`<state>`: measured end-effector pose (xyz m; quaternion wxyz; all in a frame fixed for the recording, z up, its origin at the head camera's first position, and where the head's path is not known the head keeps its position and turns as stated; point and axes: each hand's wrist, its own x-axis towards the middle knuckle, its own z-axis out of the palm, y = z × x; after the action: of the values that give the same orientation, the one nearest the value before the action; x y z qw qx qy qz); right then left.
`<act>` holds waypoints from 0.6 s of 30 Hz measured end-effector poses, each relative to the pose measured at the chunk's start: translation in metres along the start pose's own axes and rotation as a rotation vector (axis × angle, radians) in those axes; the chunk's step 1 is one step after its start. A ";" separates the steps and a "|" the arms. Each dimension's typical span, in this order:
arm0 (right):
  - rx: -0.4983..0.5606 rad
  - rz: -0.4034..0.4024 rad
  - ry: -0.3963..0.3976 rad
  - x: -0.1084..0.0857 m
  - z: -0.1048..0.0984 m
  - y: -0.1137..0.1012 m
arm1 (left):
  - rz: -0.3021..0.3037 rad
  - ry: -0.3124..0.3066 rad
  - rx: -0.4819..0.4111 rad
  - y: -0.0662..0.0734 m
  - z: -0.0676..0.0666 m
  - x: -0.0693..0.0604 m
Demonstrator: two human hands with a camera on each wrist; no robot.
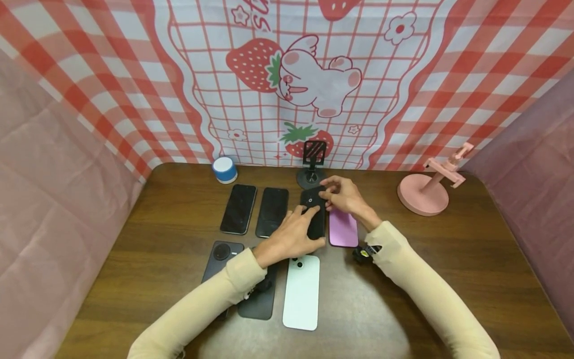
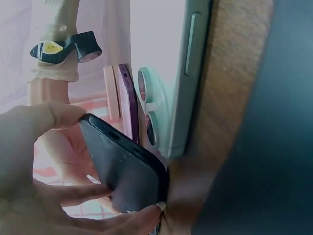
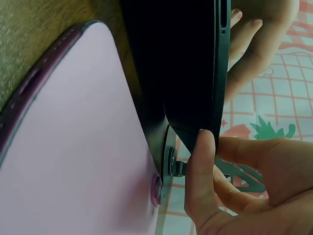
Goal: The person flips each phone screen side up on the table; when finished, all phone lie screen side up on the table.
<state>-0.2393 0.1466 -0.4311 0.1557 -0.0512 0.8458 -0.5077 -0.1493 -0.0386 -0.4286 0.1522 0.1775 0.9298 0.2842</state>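
Note:
A black phone [image 1: 317,225] in the back row is held in both hands, tilted up off the table in the right wrist view. My left hand [image 1: 291,237] grips it, the thumb at one corner and fingertips on the face and far edge in the left wrist view. With thumb and fingers, my right hand [image 1: 345,198] pinches its upper right edge. Just right of it lies a purple phone [image 1: 343,229], back up. A round lens [image 3: 171,160] shows beyond the held phone in the right wrist view; what it belongs to is unclear.
Two dark phones [image 1: 238,209] [image 1: 272,213] lie to the left; a grey phone [image 1: 221,252], a dark one [image 1: 257,304] and a mint-green one [image 1: 301,294] in front. Behind stand a black stand [image 1: 315,152] and a blue-white cylinder [image 1: 224,170]. A pink stand [image 1: 423,195] is at right.

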 end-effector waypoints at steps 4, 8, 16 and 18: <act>0.043 0.004 0.004 -0.001 -0.001 -0.002 | 0.015 -0.005 -0.031 -0.003 -0.001 0.000; 0.097 0.006 0.004 -0.003 -0.001 -0.002 | 0.014 0.000 -0.060 -0.005 -0.002 -0.001; 0.252 -0.014 -0.015 -0.005 -0.001 0.000 | 0.005 0.029 -0.117 -0.008 -0.004 -0.005; 0.274 -0.013 -0.022 -0.006 0.000 0.000 | 0.004 0.033 -0.129 -0.009 -0.004 -0.006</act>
<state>-0.2339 0.1482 -0.4302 0.1671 -0.0406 0.7665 -0.6188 -0.1483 -0.0502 -0.4294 0.1473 0.1645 0.9115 0.3469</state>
